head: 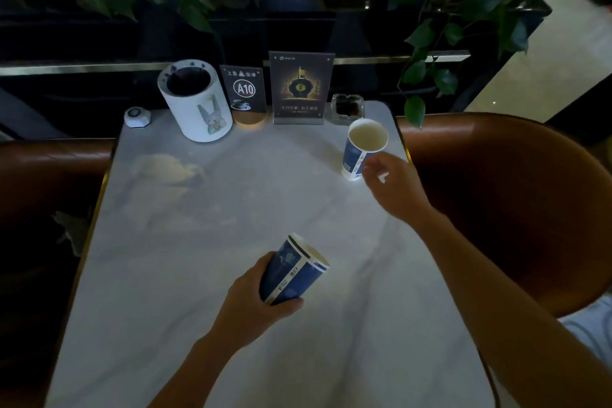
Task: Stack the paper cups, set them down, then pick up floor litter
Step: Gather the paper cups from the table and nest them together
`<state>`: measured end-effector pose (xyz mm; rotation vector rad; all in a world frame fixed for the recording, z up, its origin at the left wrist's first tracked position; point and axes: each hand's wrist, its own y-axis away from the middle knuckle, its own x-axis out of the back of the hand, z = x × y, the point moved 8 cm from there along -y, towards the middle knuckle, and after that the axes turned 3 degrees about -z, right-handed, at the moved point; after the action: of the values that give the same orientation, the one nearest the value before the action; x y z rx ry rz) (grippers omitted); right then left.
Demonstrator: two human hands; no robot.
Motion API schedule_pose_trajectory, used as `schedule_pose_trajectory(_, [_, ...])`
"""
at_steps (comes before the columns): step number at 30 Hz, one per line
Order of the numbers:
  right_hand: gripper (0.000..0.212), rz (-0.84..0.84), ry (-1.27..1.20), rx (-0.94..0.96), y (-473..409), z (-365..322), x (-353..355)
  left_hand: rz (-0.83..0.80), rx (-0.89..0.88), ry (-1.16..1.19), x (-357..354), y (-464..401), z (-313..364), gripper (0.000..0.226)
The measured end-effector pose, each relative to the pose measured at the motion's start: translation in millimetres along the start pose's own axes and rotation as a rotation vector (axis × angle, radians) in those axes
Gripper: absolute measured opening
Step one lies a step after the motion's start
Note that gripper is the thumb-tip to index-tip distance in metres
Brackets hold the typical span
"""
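My left hand (261,301) grips a stack of two blue-and-white paper cups (293,270), tilted with their mouths up and to the right, above the near middle of the white marble table (231,202). A third blue-and-white paper cup (362,147) stands upright and empty near the table's far right edge. My right hand (394,185) is just beside that cup on its right, fingers apart, fingertips at or almost at its lower side. I cannot tell whether they touch it.
Along the far edge stand a white cylindrical bin with a rabbit picture (195,101), an A10 table sign (245,93), an advert stand (299,88), a glass ashtray (347,108) and a small white call button (136,116). Brown leather chairs (516,195) flank the table. Potted plants hang behind.
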<state>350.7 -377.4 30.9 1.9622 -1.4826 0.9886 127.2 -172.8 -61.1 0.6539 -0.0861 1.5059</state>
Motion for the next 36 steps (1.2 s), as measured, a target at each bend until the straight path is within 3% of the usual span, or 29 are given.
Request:
schedule_pose_trajectory(5, [0.035,0.008,0.179,0.019,-40.9,7.1,-7.4,-0.014,0.023,0.022,0.3,-8.8,-4.2,0.056])
schedule_pose_trajectory(10, [0.024,-0.086,0.319,0.041,-59.7,15.9,-27.0,-0.003,0.026,0.026,6.2,-14.3,-3.7,0.059])
schedule_pose_trajectory(17, [0.018,-0.015,0.355,-0.008,-43.8,21.0,-23.0,0.011,0.006,-0.011,11.0,-6.0,1.0,0.057])
schedule_pose_trajectory(22, [0.025,-0.023,0.127,-0.011,2.5,-2.4,-6.4,0.007,-0.009,-0.003,9.2,15.7,8.2,0.062])
schedule_pose_trajectory(26, [0.017,0.075,-0.025,0.073,60.0,-41.7,24.1,0.026,0.002,0.021,8.5,41.5,11.1,0.059])
schedule_pose_trajectory(36, [0.011,0.152,-0.228,0.078,179.0,-80.8,60.0,0.009,-0.055,0.022,-6.1,100.3,17.5,0.065])
